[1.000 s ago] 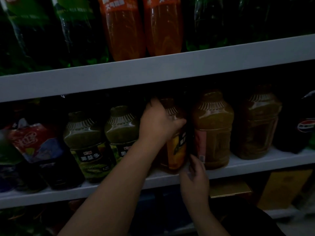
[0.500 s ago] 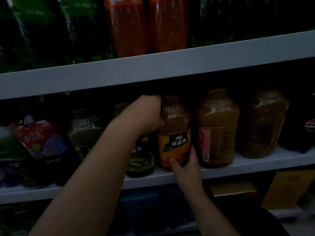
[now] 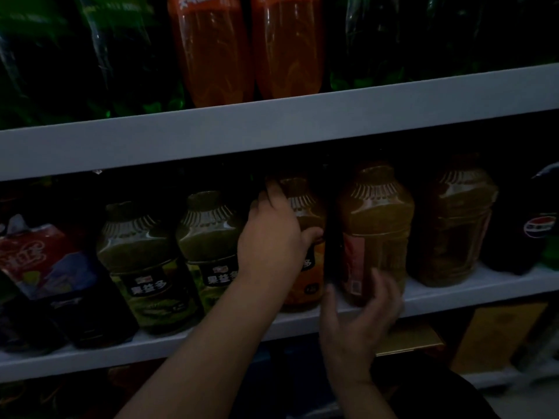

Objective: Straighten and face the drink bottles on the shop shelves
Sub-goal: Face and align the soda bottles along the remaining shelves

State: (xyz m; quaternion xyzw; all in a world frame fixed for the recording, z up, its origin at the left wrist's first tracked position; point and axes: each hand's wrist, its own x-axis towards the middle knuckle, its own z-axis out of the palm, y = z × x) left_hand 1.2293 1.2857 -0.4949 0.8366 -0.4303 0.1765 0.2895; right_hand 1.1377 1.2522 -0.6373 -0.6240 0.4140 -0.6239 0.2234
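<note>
Right hand (image 3: 360, 322) nearest the camera, low at the front edge of the middle shelf (image 3: 484, 294): fingers (image 3: 384, 285) spread and loosely bent, released and holding nothing, thumb to the left and the rest to the right of the base of the red-label bottle (image 3: 375, 237). They are blurred, so contact with it cannot be told. Left hand (image 3: 272, 237) reaches up from lower left, fingers wrapped over the shoulder of the orange-label bottle (image 3: 305, 276), thumb across its front, grasping it. That bottle stands upright on the middle shelf just left of the red-label bottle, its label partly hidden behind the hand. The red-label bottle is upright, amber drink inside, label turned toward the left so only its edge with a barcode shows. Left of the held bottle are two green juice bottles (image 3: 142, 261), upright, labels facing front, the nearer one touching the left wrist area. Further left is a red pack (image 3: 39, 261), tilted. Right of the red-label bottle is a brown bottle (image 3: 453, 228), upright, no label visible, then a cola bottle (image 3: 541, 228) at the frame edge. Under the shelf is a gold box (image 3: 408, 340). Farthest back, the upper shelf (image 3: 272, 128) carries two orange soda bottles (image 3: 211, 49) side by side, flanked by dark green bottles (image 3: 90, 55). Very dim scene.
</note>
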